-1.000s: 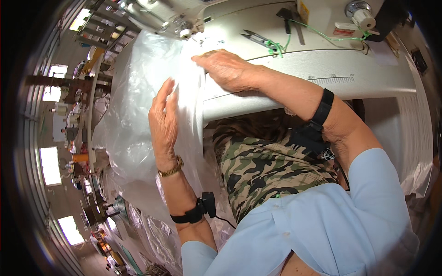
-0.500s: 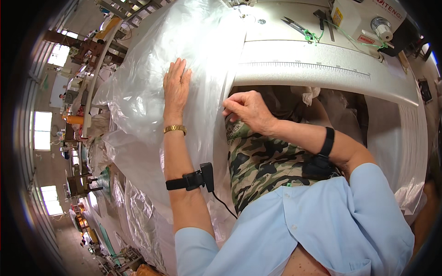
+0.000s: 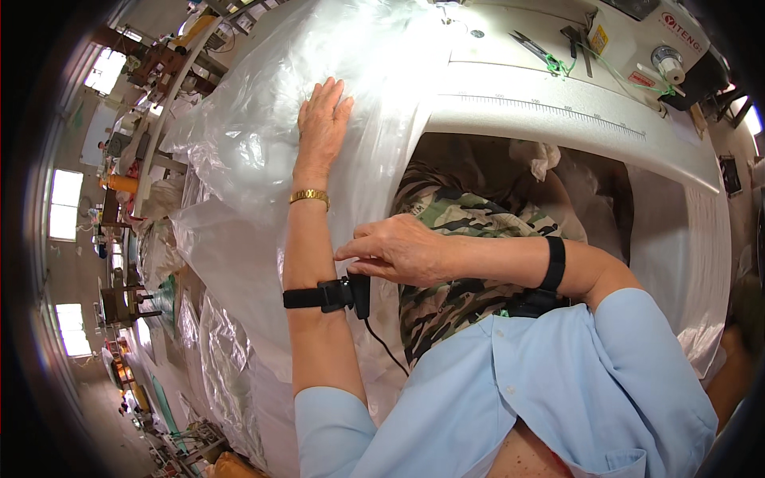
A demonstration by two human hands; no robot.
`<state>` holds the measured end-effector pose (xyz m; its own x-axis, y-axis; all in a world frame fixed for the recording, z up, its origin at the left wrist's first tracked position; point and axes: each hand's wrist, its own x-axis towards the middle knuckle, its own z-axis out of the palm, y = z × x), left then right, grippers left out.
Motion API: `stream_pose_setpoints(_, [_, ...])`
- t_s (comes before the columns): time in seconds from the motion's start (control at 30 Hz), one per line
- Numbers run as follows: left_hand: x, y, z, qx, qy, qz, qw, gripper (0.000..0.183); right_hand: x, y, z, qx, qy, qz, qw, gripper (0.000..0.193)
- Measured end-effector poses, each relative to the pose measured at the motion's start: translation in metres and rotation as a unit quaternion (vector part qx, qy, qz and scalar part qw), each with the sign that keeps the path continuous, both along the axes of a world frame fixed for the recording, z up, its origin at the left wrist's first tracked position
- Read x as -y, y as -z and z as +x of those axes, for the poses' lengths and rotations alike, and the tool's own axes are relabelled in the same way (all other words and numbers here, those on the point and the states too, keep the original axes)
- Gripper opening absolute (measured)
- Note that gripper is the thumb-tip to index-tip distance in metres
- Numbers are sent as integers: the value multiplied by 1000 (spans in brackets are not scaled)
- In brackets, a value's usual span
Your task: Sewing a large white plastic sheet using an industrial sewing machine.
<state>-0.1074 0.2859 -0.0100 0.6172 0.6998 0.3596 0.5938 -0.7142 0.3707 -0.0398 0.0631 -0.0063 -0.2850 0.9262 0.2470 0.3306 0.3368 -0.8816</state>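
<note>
My left hand (image 3: 321, 131) lies flat on a large clear plastic sheet (image 3: 239, 151), with its fingers stretched out and close together. The sheet is crumpled and shiny, spread over the left part of the sewing machine table and hanging toward my lap. My right hand (image 3: 398, 248) is beside my left forearm, above the sheet's near part. Its fingers are bent inward, thumb near the index finger; whatever lies between them is hidden. A gold watch band (image 3: 309, 195) circles my left wrist, and a black strapped device (image 3: 339, 295) sits on that forearm.
Thread snips (image 3: 538, 52) with green thread lie on the white table, beside a dark metal tool (image 3: 577, 49). A sewing machine's motor end with a knob (image 3: 668, 64) stands far right. A printed ruler (image 3: 550, 109) runs along the table's front edge. More plastic sheets (image 3: 677, 255) hang at right.
My right hand has moved from the sheet's edge by the table toward me and left, up to my left forearm. My left hand still rests on the sheet. The view has shifted slightly.
</note>
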Motion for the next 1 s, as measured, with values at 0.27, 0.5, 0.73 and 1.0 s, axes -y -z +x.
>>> stream_pose_setpoints(0.27, [-2, 0, 4, -5, 4, 14, 1000, 50, -10, 40, 28, -273, 267, -2, 924, 23])
stream_pose_setpoints(0.5, [-5, 2, 2, 3, 6, 30, 1000, 48, 5, 14, 18, -428, 55, -317, 845, 30])
stream_pose_setpoints(0.73, [-3, 3, 3, -7, 4, 41, 999, 48, -2, 18, 17, -369, 120, -290, 875, 37])
stream_pose_setpoints(1.0, [-4, 3, 3, -1, -2, 21, 1000, 49, -22, 45, 17, -252, 231, -242, 908, 47])
